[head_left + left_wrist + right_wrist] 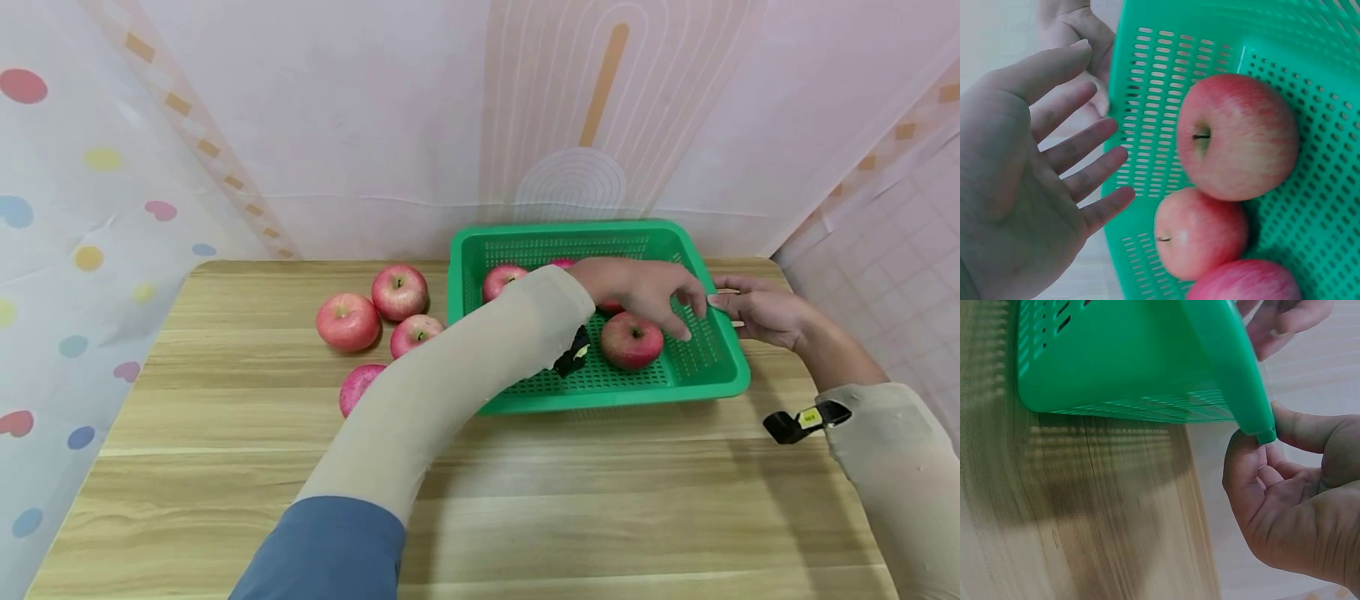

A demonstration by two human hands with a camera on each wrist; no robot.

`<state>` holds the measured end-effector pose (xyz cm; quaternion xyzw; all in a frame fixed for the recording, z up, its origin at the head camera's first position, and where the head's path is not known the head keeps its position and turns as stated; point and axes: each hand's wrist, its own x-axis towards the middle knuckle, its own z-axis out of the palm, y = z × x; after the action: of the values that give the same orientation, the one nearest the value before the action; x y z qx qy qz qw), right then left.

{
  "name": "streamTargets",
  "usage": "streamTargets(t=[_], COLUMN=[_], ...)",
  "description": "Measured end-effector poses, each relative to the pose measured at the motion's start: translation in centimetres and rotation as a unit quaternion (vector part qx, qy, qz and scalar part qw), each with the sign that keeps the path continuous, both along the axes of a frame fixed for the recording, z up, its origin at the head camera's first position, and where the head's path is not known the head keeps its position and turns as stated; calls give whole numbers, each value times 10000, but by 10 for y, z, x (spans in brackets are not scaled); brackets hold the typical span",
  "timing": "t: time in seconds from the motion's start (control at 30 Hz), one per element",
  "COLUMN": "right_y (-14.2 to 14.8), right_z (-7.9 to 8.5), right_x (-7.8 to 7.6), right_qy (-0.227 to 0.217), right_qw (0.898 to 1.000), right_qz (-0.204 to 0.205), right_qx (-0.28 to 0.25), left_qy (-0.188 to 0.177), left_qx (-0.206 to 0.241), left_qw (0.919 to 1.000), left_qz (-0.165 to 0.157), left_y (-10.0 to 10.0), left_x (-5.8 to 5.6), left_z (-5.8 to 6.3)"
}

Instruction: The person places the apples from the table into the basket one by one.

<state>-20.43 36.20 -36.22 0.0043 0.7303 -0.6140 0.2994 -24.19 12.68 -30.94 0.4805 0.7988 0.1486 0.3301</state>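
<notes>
A green plastic basket (615, 399) with slotted walls stands on the table with several red apples in it. My left hand (651, 292) hovers over its right part, fingers spread and loosely bent, with nothing in them. Below that hand lies a large apple (632, 342); the left wrist view shows it as an apple (1241, 137) beside a smaller one (1200, 232). At the right end, my right hand (768, 318) pinches the basket's rim between thumb and fingers, as the right wrist view shows. My left forearm hides part of the basket.
Left of the basket, several loose apples (400, 292) sit on the wooden table (247, 400), one partly behind my left arm. A patterned wall covering (375, 108) rises right behind the table's far edge.
</notes>
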Motion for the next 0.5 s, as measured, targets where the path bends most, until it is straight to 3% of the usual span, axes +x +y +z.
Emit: streamTargets(t=[0.23, 0.5], right_y=[1, 1], right_z=[0, -1], right_x=[-1, -2], right_qy=[-39, -35], right_qw=[10000, 10000], right_qz=[-13, -46], right_qx=[-88, -54], left_qy=[178, 507], left_qx=[247, 236], left_qw=[9993, 9977], left_qz=[-204, -373], left_y=[-10, -26], left_x=[0, 6], left_z=[23, 44])
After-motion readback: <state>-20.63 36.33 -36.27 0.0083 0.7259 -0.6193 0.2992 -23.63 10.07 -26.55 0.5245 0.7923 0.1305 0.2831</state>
